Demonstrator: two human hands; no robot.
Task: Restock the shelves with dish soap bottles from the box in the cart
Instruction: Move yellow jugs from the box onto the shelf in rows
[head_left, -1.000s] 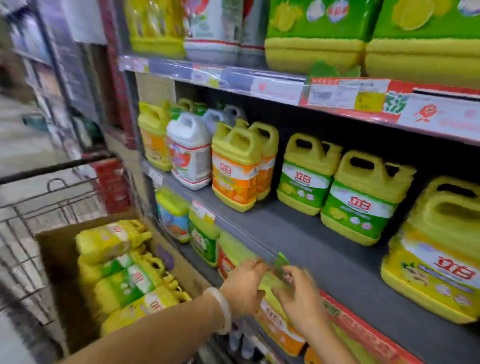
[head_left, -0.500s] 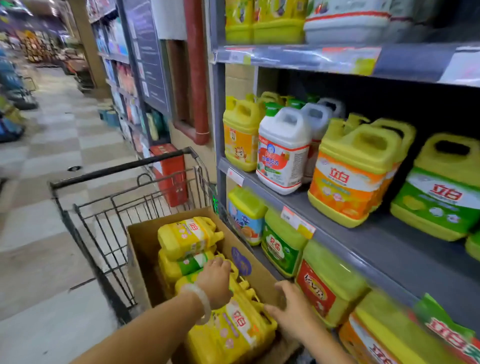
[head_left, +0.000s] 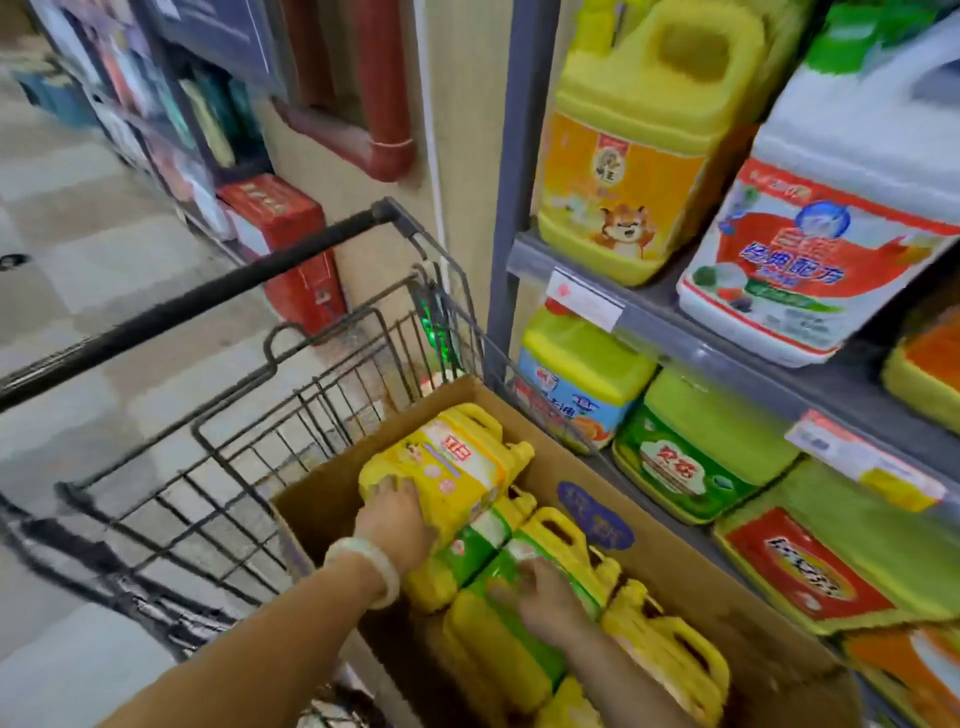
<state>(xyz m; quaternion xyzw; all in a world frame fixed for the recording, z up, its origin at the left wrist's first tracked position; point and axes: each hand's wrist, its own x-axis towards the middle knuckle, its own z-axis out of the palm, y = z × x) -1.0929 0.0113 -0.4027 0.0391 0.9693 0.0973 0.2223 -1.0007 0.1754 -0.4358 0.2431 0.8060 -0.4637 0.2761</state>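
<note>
A cardboard box sits in a wire cart and holds several yellow dish soap bottles lying on their sides. My left hand lies on the base end of the topmost yellow bottle, fingers spread over it. My right hand rests on a green-labelled bottle lower in the box, fingers curved over its side. At the right stand the shelves, stocked with soap jugs.
A yellow jug and a white jug stand on the upper shelf; green and yellow bottles fill the lower one. The cart's black handle crosses the left. A red box stands on the tiled aisle floor.
Both hands left the shelf edge and went down into the box. My left hand moved onto the top bottle, my right onto a green-labelled one. The view dropped toward the cart.
</note>
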